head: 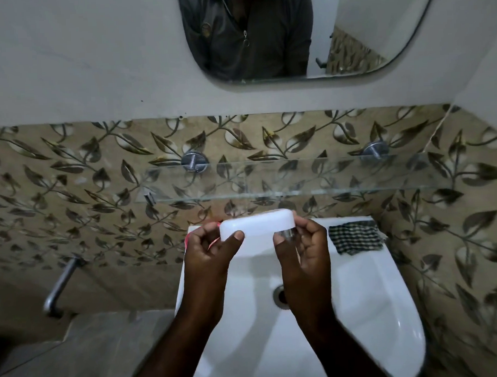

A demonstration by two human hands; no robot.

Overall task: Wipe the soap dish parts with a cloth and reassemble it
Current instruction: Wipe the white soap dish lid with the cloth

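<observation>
Nearest, both forearms over white sink [369,302]; drain [278,295] half hidden behind R wrist. Held in air over sink's back edge w/ both hands: dish [257,226]. L hand [207,257] gripping its left end, thumb pressed on near face, fingers curled behind. R hand [303,254] gripping right end same way, thumb on near face, fingers wrapped round the end; small shiny clear bit by that thumb, can't tell what. Pink part [187,239] peeking out behind L hand's fingers, mostly covered; held or lying on sink rim, can't tell. Cloth [355,237], black-and-white check, lying crumpled on sink's back right corner, just beside R hand, not touching. Metal pipe [60,285] on wall, well off to left.

Dish long axis left-right, approx level, right end slightly higher; smooth domed side facing up and toward camera. Plain white plastic, oblong, rounded corners; both ends hidden by fingers.

Further back: glass shelf [298,183] on two chrome pegs [194,161], leaf-pattern tiles [70,182] behind, then mirror [363,35] w/ dark zipped jacket [249,40] reflected.
</observation>
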